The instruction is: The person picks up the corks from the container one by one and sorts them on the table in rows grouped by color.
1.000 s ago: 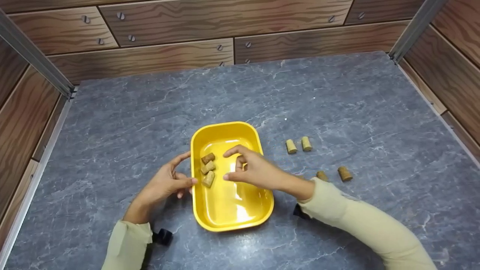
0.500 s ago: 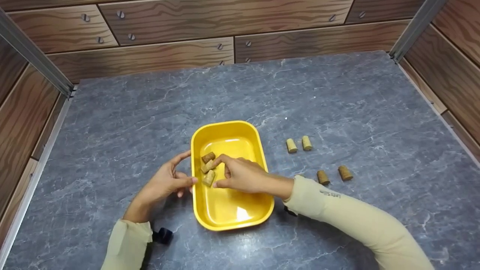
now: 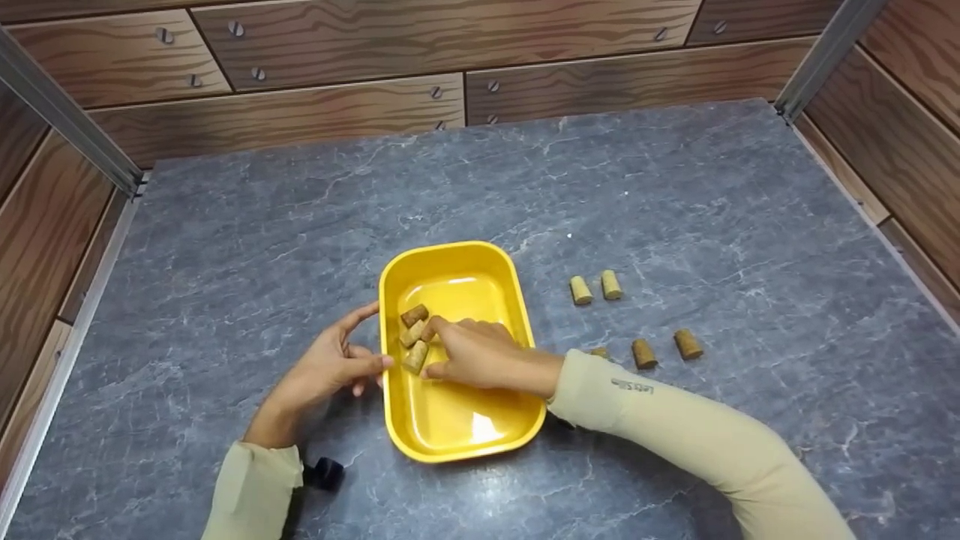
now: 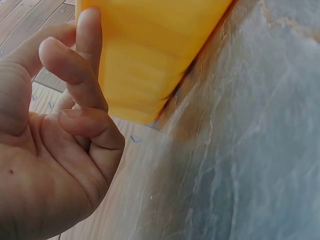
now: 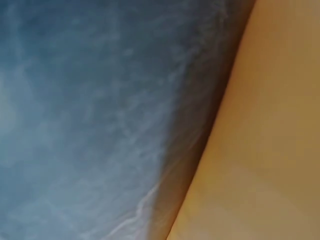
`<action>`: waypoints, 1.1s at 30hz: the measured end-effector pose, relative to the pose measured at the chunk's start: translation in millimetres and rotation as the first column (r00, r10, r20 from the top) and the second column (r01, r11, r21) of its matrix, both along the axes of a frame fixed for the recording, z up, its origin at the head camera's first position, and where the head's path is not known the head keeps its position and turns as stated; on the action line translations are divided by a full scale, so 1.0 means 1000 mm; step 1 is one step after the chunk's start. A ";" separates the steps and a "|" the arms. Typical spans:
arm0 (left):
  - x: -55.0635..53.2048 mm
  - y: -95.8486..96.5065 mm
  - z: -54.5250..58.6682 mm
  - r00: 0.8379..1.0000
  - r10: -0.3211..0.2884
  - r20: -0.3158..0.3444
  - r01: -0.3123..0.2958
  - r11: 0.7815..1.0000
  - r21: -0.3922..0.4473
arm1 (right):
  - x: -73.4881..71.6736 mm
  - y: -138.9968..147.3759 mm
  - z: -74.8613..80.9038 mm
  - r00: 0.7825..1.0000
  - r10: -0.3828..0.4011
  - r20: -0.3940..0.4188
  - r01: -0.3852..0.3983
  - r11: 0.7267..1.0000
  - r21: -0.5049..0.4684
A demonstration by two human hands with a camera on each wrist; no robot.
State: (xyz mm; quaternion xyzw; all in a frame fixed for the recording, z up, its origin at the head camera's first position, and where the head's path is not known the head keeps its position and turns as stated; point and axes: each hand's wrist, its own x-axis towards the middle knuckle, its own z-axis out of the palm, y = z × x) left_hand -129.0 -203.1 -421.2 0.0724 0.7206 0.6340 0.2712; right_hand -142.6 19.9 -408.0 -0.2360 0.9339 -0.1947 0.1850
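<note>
A yellow tub [image 3: 465, 442] stands on the table with three tapered corks lying along its left wall. The upper one is a brown cork [image 3: 414, 315], the middle a tan cork [image 3: 412, 334], the lower a pale cork [image 3: 415, 358]. My left hand [image 3: 337, 360] holds the tub's left side, thumb at the rim and fingers against the outer wall; the left wrist view shows those fingers [image 4: 89, 35] up close. Inside the tub, my right hand [image 3: 476, 356] has thumb and index finger spread beside the corks, index tip at the tan one, thumb tip just right of the pale one.
Right of the tub lie two pale corks [image 3: 596, 288], two brown corks [image 3: 643, 354] and another cork [image 3: 598, 352] partly hidden by the right sleeve [image 3: 660, 412]. Wood-patterned panels [image 3: 330, 45] border the grey marbled table [image 3: 300, 217]. The right wrist view shows only table and tub wall [image 5: 270, 140].
My right hand has moved left and slightly down inside the tub, up to the corks. Its sleeve has shifted left, uncovering more corks on the table. The left hand stays on the tub.
</note>
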 end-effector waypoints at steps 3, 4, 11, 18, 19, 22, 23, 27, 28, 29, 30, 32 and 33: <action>-0.001 0.000 0.000 1.000 -0.001 0.002 0.001 1.000 -0.005 | 0.000 -0.001 -0.002 1.000 0.004 -0.019 -0.003 1.000 0.014; -0.001 0.000 0.000 1.000 -0.001 0.001 0.001 1.000 -0.005 | -0.001 -0.001 -0.002 1.000 0.004 -0.025 -0.004 1.000 0.014; -0.002 0.000 -0.002 1.000 -0.005 -0.004 0.005 1.000 -0.001 | -0.003 -0.002 -0.005 1.000 -0.010 -0.030 0.010 1.000 0.000; -0.001 0.001 -0.002 1.000 0.009 0.021 -0.009 0.999 0.031 | -0.003 -0.003 -0.009 0.999 -0.005 -0.037 0.005 1.000 0.012; -0.001 0.001 -0.002 1.000 0.009 0.024 -0.010 0.999 0.035 | -0.003 -0.004 -0.010 0.999 -0.002 -0.044 0.002 1.000 0.014; 0.000 0.001 -0.002 0.999 0.009 0.031 -0.010 0.999 0.033 | -0.003 -0.004 -0.010 0.998 0.007 -0.065 -0.006 1.000 0.024; 0.000 0.001 -0.001 0.999 0.008 0.031 -0.009 1.000 0.030 | -0.003 -0.004 -0.011 0.997 0.012 -0.073 -0.010 1.000 0.027; -0.001 0.000 -0.001 1.000 0.001 0.028 -0.002 1.000 0.022 | -0.002 -0.004 -0.010 0.995 0.039 -0.095 -0.035 0.998 0.044; -0.001 0.000 -0.001 1.000 0.000 0.027 -0.001 1.000 0.022 | -0.002 -0.004 -0.010 0.994 0.048 -0.098 -0.044 0.998 0.045; -0.001 0.000 -0.001 1.000 -0.001 0.025 0.001 1.000 0.023 | -0.002 -0.004 -0.010 0.994 0.056 -0.098 -0.052 0.998 0.044; -0.001 0.000 -0.001 1.000 -0.006 0.024 0.005 1.000 0.027 | -0.002 -0.003 -0.009 0.993 0.064 -0.099 -0.060 0.997 0.044; -0.001 -0.001 -0.002 1.000 -0.016 0.019 0.015 0.999 0.032 | -0.001 -0.002 -0.006 0.992 0.079 -0.099 -0.075 0.996 0.047; -0.001 -0.001 -0.002 1.000 -0.021 0.015 0.021 0.999 0.036 | -0.001 -0.002 -0.004 0.992 0.087 -0.097 -0.082 0.996 0.047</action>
